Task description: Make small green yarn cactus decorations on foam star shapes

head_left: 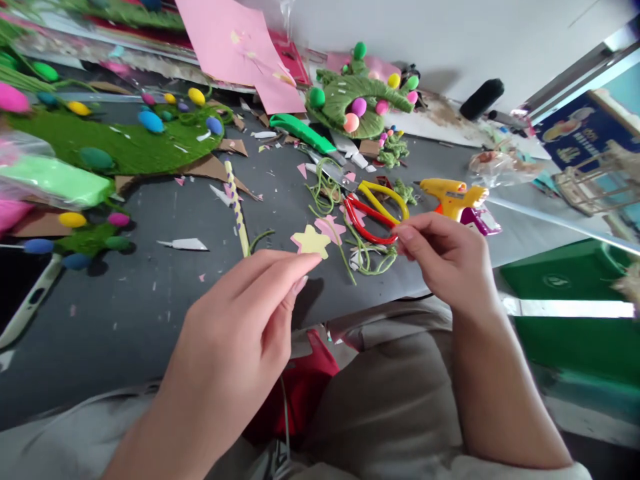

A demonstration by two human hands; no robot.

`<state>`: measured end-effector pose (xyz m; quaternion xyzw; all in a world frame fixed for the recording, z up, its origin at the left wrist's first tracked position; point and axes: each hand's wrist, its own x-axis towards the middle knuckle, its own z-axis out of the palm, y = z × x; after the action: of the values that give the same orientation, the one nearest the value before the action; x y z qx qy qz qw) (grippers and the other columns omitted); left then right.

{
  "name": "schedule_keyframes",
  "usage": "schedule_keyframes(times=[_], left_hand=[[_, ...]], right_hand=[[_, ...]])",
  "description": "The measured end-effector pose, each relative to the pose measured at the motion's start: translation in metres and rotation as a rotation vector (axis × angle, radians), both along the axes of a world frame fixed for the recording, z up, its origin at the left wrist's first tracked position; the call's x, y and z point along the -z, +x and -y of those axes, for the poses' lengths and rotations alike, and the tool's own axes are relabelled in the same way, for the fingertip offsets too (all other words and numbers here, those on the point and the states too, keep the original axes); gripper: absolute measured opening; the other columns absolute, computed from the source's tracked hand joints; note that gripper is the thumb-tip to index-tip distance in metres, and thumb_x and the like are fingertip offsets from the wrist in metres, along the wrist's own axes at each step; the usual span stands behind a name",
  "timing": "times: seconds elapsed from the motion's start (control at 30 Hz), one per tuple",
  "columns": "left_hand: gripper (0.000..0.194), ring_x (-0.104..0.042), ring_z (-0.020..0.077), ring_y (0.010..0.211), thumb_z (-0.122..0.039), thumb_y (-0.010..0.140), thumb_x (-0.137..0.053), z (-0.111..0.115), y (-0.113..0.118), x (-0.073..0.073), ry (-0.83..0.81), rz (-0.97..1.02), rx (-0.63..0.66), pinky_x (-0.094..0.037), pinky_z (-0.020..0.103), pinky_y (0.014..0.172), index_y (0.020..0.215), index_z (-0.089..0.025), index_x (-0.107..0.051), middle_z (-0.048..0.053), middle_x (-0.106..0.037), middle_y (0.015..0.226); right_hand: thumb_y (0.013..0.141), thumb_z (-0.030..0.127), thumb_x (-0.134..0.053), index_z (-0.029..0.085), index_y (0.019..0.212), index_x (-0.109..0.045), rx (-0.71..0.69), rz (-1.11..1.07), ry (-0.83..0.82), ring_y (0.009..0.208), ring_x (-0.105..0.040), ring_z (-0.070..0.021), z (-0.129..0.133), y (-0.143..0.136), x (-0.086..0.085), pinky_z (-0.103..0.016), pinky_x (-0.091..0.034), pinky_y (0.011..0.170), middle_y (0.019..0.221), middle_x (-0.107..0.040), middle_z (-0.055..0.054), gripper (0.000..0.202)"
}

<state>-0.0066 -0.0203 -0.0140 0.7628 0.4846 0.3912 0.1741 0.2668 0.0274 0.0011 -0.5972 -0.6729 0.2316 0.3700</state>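
My left hand (250, 313) pinches a small yellow paper star (311, 241) with a pink layer showing at its edge. To its right my right hand (443, 257) is closed, thumb against fingertips, near the handles of the scissors; what it holds, if anything, is too small to make out. The scissors (373, 230), with one red and one yellow handle, lie on the dark table (165, 293). A pink paper star (331, 229) lies behind the yellow one, among green yarn (373, 261). Left of these is a pale yellow stick with purple marks (235, 203).
A yellow glue gun (450, 195) lies at the right, a green cutter (303, 133) at the back. Green wrapped shapes with coloured balls (357, 100) and pink paper (240, 53) stand behind. A phone (25, 293) is at left; green bins (565, 273) are at right.
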Motion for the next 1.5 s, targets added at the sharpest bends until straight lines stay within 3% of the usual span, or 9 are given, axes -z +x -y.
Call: schedule_keyframes(times=[0.07, 0.23, 0.43, 0.57, 0.8, 1.0, 1.13, 1.3, 1.5], left_hand=[[0.024, -0.071, 0.0100, 0.095, -0.011, 0.099, -0.061, -0.002, 0.006, 0.001, -0.024, 0.025, 0.023, -0.051, 0.018, 0.088, 0.119, -0.021, -0.069, 0.000, -0.077, 0.108], [0.023, -0.072, 0.0108, 0.090, -0.012, 0.101, -0.054, -0.002, 0.014, 0.006, -0.051, 0.036, 0.118, -0.052, 0.020, 0.083, 0.119, -0.017, -0.068, 0.002, -0.076, 0.101], [0.019, -0.072, 0.0108, 0.084, -0.015, 0.101, -0.057, -0.002, 0.023, 0.004, 0.007, 0.041, 0.017, -0.053, 0.021, 0.085, 0.115, -0.016, -0.069, 0.001, -0.077, 0.095], [0.018, -0.073, 0.0145, 0.092, -0.016, 0.099, -0.060, -0.005, 0.027, 0.006, -0.004, 0.043, -0.014, -0.054, 0.025, 0.086, 0.114, -0.016, -0.071, 0.004, -0.079, 0.103], [0.017, -0.071, 0.0153, 0.091, -0.012, 0.097, -0.061, -0.005, 0.028, 0.007, 0.020, 0.052, -0.005, -0.055, 0.027, 0.086, 0.111, -0.016, -0.070, 0.005, -0.078, 0.104], [0.033, -0.067, 0.0142, 0.121, -0.003, 0.095, -0.060, -0.006, 0.033, 0.005, 0.051, 0.073, 0.027, -0.047, 0.022, 0.111, 0.126, -0.013, -0.067, 0.008, -0.074, 0.128], [0.053, -0.055, 0.0133, 0.142, 0.001, 0.094, -0.057, -0.008, 0.037, 0.006, 0.069, 0.051, 0.091, -0.038, 0.021, 0.123, 0.145, -0.011, -0.056, 0.007, -0.062, 0.152], [0.058, -0.064, 0.0130, 0.131, 0.005, 0.092, -0.052, -0.008, 0.038, 0.009, 0.013, 0.073, 0.206, -0.046, 0.020, 0.117, 0.147, -0.015, -0.053, 0.004, -0.068, 0.144], [0.039, -0.069, 0.0135, 0.119, -0.005, 0.098, -0.056, -0.008, 0.041, 0.007, -0.051, 0.134, 0.218, -0.052, 0.019, 0.108, 0.135, -0.015, -0.059, 0.008, -0.073, 0.129]], right_hand=[[0.096, 0.032, -0.072, 0.023, 0.094, -0.077, 0.014, -0.039, 0.028, 0.065, -0.063, -0.0141, -0.002, 0.001, 0.002, -0.029, -0.047, 0.060, 0.074, -0.071, 0.000, 0.010], [0.092, 0.031, -0.076, 0.022, 0.079, -0.073, -0.033, 0.112, 0.025, 0.070, -0.059, -0.0148, -0.004, 0.004, 0.003, -0.031, -0.044, 0.064, 0.074, -0.069, 0.000, 0.016], [0.091, 0.034, -0.077, 0.022, 0.085, -0.072, -0.105, 0.324, -0.064, 0.085, -0.060, -0.0187, 0.003, -0.010, 0.010, -0.034, -0.044, 0.074, 0.086, -0.069, -0.002, 0.015], [0.098, 0.030, -0.068, 0.021, 0.087, -0.067, -0.161, 0.228, -0.072, 0.083, -0.058, -0.0171, 0.003, -0.016, 0.011, -0.031, -0.042, 0.069, 0.087, -0.066, -0.002, 0.014], [0.103, 0.029, -0.061, 0.022, 0.089, -0.061, -0.066, 0.150, 0.011, 0.078, -0.051, -0.0162, 0.002, -0.012, 0.008, -0.032, -0.041, 0.071, 0.085, -0.058, -0.001, 0.015], [0.105, 0.019, -0.054, 0.023, 0.099, -0.057, -0.296, -0.131, 0.064, 0.096, -0.063, -0.0179, 0.013, -0.023, 0.005, -0.034, -0.050, 0.086, 0.102, -0.064, -0.005, 0.007], [0.101, 0.012, -0.059, 0.023, 0.102, -0.058, -0.452, -0.122, 0.032, 0.094, -0.063, -0.0146, 0.017, -0.032, 0.007, -0.030, -0.052, 0.086, 0.101, -0.066, -0.002, 0.011], [0.093, 0.010, -0.071, 0.024, 0.098, -0.061, -0.504, -0.101, 0.013, 0.087, -0.062, -0.0136, 0.017, -0.034, 0.010, -0.027, -0.052, 0.081, 0.096, -0.068, 0.000, 0.017], [0.090, 0.007, -0.072, 0.023, 0.110, -0.068, -0.529, -0.180, 0.061, 0.093, -0.067, -0.0180, 0.020, -0.028, 0.011, -0.035, -0.055, 0.086, 0.101, -0.072, -0.005, 0.025]])
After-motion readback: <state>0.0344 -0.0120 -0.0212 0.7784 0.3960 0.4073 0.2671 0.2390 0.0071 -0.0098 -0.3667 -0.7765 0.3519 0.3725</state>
